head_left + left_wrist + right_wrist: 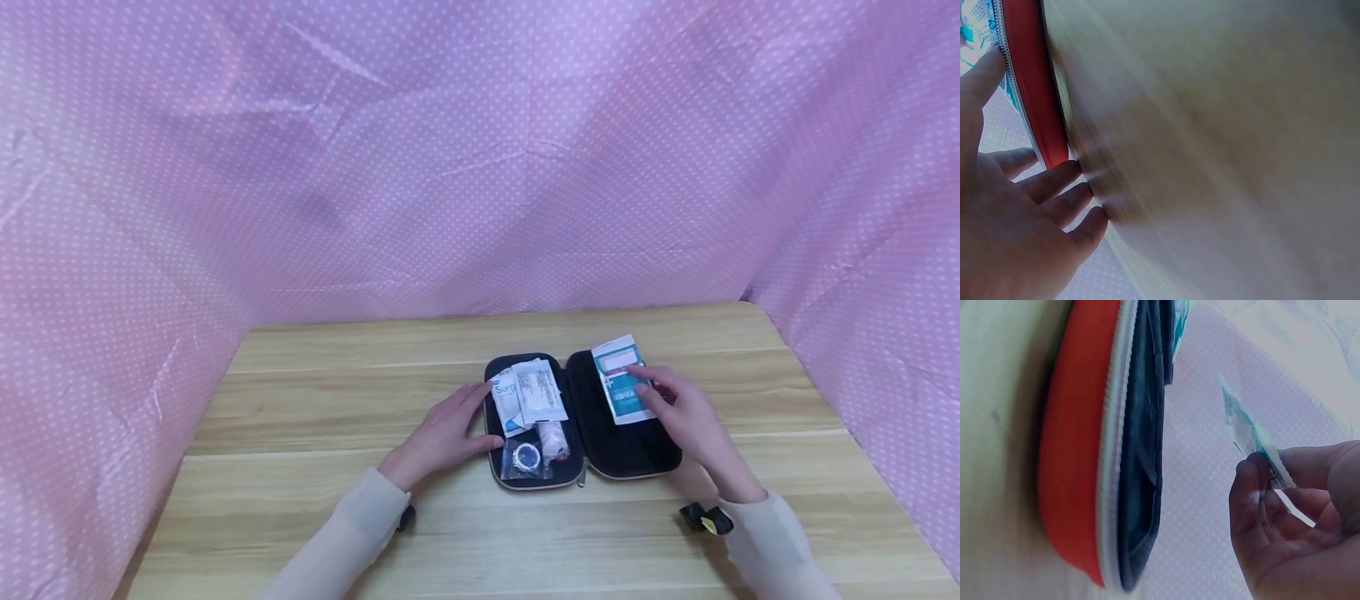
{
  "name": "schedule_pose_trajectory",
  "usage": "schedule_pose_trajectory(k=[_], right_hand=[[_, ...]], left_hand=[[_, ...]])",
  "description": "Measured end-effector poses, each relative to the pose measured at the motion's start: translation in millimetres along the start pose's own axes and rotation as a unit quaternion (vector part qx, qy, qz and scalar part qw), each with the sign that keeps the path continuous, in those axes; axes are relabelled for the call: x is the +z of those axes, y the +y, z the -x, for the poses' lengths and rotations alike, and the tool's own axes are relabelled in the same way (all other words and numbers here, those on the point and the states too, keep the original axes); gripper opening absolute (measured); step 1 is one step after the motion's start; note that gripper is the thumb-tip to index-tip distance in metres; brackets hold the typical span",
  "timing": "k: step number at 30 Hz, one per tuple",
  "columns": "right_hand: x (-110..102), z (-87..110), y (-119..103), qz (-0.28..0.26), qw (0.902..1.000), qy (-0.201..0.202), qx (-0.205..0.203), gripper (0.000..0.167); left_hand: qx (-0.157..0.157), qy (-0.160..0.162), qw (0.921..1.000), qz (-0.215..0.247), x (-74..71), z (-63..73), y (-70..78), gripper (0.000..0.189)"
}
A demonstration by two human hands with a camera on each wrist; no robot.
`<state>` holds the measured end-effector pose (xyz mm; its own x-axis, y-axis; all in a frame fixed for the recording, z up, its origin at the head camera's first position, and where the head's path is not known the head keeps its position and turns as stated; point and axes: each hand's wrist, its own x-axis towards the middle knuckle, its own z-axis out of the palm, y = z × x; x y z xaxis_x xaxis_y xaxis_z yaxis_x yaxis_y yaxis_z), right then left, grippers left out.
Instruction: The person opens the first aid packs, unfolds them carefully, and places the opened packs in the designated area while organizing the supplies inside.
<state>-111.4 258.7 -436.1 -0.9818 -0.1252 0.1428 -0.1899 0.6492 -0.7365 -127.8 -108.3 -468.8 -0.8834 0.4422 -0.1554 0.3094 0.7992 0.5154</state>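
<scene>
A zip case lies unfolded on the table, its black inside facing up and its outer shell red. My right hand pinches a flat white and teal packet between thumb and fingers. The right wrist view shows that packet raised above the case's right half. My left hand rests against the left half, thumb on the near rim and fingers spread along the outer side. In that half lie white sachets, a wrapped white roll and a clear bag with a round item.
The wooden table extends around the case on all sides. Pink dotted cloth hangs behind it and at both sides. A black wrist device sits at the right sleeve.
</scene>
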Motion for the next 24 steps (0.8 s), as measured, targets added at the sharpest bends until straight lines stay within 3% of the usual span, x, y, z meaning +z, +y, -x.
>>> schedule_pose_trajectory(k=[10, 24], right_hand=[[-7.3, -2.1, 17.8, 0.022, 0.9997, 0.007, 0.008, 0.033], [-10.9, -5.4, 38.9, 0.033, 0.9983, -0.023, 0.041, 0.035]], left_hand=[[0.003, 0.001, 1.0000, 0.004, -0.9, 0.7, 1.4, 0.093], [-0.001, 0.001, 1.0000, 0.001, 2.1, -0.6, -1.4, 0.093]])
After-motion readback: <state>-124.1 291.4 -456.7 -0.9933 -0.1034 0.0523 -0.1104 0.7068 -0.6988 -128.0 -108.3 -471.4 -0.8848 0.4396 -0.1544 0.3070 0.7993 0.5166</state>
